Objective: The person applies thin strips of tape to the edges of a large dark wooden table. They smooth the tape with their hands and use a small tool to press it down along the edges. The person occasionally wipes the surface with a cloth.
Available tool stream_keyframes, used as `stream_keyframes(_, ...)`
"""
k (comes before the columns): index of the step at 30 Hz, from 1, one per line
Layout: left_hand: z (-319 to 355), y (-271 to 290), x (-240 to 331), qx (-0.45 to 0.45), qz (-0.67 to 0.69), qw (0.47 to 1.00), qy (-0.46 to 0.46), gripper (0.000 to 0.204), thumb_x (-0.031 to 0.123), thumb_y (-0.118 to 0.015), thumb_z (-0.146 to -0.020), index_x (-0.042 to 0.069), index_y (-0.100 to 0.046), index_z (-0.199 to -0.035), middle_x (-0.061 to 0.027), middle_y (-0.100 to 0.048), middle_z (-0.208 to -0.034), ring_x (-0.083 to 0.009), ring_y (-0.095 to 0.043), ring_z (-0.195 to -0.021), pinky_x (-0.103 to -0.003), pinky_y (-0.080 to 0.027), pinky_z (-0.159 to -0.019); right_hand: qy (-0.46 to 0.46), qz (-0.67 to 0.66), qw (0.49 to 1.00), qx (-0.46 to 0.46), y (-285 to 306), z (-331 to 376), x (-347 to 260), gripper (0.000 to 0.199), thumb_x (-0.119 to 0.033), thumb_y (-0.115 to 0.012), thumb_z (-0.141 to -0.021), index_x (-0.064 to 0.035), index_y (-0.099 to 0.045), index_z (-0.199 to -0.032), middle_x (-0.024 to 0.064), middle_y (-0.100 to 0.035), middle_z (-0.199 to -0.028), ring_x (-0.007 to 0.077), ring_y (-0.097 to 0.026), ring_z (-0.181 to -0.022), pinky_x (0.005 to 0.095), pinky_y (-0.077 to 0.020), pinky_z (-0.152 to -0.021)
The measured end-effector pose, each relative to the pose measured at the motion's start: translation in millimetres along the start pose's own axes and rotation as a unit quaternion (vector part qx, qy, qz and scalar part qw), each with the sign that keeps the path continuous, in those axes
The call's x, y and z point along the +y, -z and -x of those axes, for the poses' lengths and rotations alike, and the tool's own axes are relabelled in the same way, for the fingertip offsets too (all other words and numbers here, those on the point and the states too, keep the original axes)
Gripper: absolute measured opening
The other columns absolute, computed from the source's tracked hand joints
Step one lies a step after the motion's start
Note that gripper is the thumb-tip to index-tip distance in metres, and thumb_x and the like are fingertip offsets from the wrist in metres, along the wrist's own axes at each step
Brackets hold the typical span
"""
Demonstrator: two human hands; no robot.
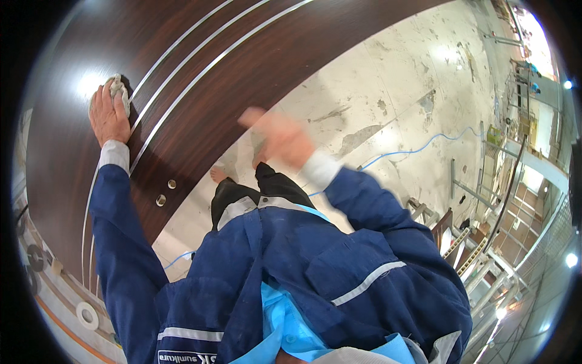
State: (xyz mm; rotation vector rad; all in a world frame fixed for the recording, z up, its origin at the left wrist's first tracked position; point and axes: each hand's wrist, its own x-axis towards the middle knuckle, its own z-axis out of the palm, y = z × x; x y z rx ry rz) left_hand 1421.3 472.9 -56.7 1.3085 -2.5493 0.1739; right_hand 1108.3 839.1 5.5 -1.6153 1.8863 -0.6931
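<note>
A large dark brown wood-grain door panel [230,79] with thin silver inlay strips lies flat in front of me. My left hand [108,115] presses a grey rag [119,90] against the panel's surface at the far left. My right hand [279,136] is blurred with motion; it hovers over the panel's near edge with fingers apart and holds nothing. Two small round metal fittings [166,192] sit in the panel near my left sleeve.
A stained pale concrete floor [400,91] lies to the right, crossed by a blue cable [424,145]. Metal frames and racks [485,212] stand at the right. A roll of white tape [86,315] and other bits lie at lower left. My bare feet show below the panel edge.
</note>
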Motion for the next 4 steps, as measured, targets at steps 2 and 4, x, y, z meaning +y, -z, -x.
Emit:
stream_keyframes(2,0.9,-0.8,1.7,-0.002,0.002,1.000,0.008,0.054,0.048,-0.039,-0.109,0.023,-0.048,-0.156,-0.0140,-0.045,-0.162,-0.0333,-0.035,-0.154,-0.049,-0.021,-0.128,-0.115,0.165,0.968,0.151,35.1,-12.0,76.2,0.029,-0.015,-0.055,-0.099,-0.0095,-0.068,-0.125,0.0207,-0.074,-0.105,0.0420,-0.073,-0.094,0.0509,-0.0594,-0.078)
stream_keyframes(4,-0.3,1.8,2.6,-0.002,0.011,1.000,0.008,0.055,0.048,-0.040,-0.108,0.024,-0.048,-0.156,-0.0140,-0.045,-0.162,-0.0332,-0.035,-0.154,-0.049,-0.021,-0.128,0.002,0.119,0.950,0.289,67.1,-29.3,134.4,0.035,-0.012,-0.047,-0.106,-0.0110,-0.066,-0.135,0.0248,-0.073,-0.114,0.0385,-0.075,-0.097,0.0473,-0.0618,-0.083)
